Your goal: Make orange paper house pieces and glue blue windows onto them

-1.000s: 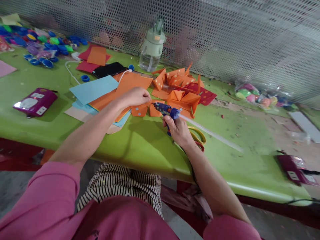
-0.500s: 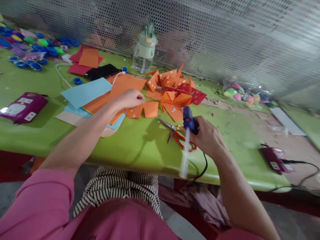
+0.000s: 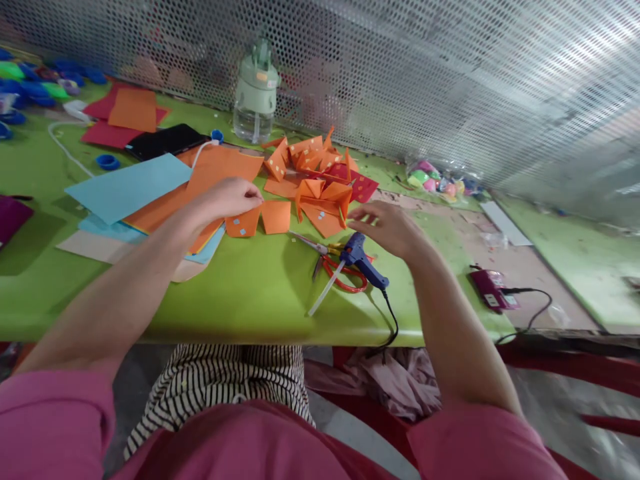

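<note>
My left hand (image 3: pixel 233 198) is closed in a pinch over an orange paper piece (image 3: pixel 243 223) with small pale-blue squares on it. Whatever its fingertips hold, if anything, is hidden. Right beside it lies a plain orange paper piece (image 3: pixel 276 217). My right hand (image 3: pixel 383 227) is empty, its fingers apart near a folded orange paper shape (image 3: pixel 324 197). Just below that hand a blue glue gun (image 3: pixel 361 257), with a clear glue stick (image 3: pixel 327 288) in its back, rests over red-handled scissors (image 3: pixel 345 273). More folded orange paper shapes (image 3: pixel 310 155) with pale dots lie behind.
A stack of orange paper (image 3: pixel 225 167) and light-blue paper (image 3: pixel 130 183) lies on the left, near a black phone (image 3: pixel 167 141). A water bottle (image 3: pixel 256 97) stands by the perforated metal screen (image 3: pixel 400 80). A purple power socket (image 3: pixel 493 288) sits at right.
My right hand has let go of the glue gun, which now lies on the table over the scissors, and has reached forward toward the folded paper. The view has swung right.
</note>
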The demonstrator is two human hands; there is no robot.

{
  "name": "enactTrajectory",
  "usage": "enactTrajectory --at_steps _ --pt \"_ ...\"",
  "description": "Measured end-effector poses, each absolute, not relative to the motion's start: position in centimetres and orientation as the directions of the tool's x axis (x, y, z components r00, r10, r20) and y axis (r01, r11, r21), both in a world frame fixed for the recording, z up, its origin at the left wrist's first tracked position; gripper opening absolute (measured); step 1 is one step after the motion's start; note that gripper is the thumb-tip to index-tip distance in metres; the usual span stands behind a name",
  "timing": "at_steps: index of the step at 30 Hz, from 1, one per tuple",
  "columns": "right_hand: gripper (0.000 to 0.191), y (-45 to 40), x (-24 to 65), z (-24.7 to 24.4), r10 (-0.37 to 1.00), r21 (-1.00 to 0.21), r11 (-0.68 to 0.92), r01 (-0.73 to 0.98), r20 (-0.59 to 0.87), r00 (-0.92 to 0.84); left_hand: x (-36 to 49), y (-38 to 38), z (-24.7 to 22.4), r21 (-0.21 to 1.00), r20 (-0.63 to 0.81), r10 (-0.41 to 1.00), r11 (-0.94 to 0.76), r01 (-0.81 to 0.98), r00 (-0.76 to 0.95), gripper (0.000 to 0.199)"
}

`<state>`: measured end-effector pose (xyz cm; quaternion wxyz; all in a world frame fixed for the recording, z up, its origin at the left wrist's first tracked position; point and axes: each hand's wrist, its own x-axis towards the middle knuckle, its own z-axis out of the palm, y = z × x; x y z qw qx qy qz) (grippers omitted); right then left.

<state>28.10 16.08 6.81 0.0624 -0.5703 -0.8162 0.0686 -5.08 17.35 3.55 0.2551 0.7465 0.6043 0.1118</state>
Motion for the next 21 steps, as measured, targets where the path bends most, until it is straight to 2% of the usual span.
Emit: enactTrajectory --at_steps 4,8,16,21 --pt "0.019 20.3 24.8 4.1 0.927 -0.129 0.365 0.922 -0.044 -0.373 -5.2 17.4 3.5 0.502 -0.127 0.961 -0.151 0.851 0.245 0.035" --pt "0.020 22.2 24.2 2.4 0.922 -0.092 0.374 0.923 -0.070 -0.381 -5.2 17.5 3.4 0.485 -0.102 0.960 -0.180 0.856 0.259 0.034" --pt "0.023 22.8 23.9 2.5 0.901 -0.034 0.402 0.915 -0.160 -0.402 -5.2 17.4 3.3 0.492 -0.106 0.958 -0.182 0.851 0.266 0.033" --pt "0.018 23.6 23.6 2.8 0.880 -0.014 0.417 0.909 -0.242 -0.408 -5.3 17.4 3.3 0.519 -0.107 0.960 -0.169 0.838 0.260 0.033"
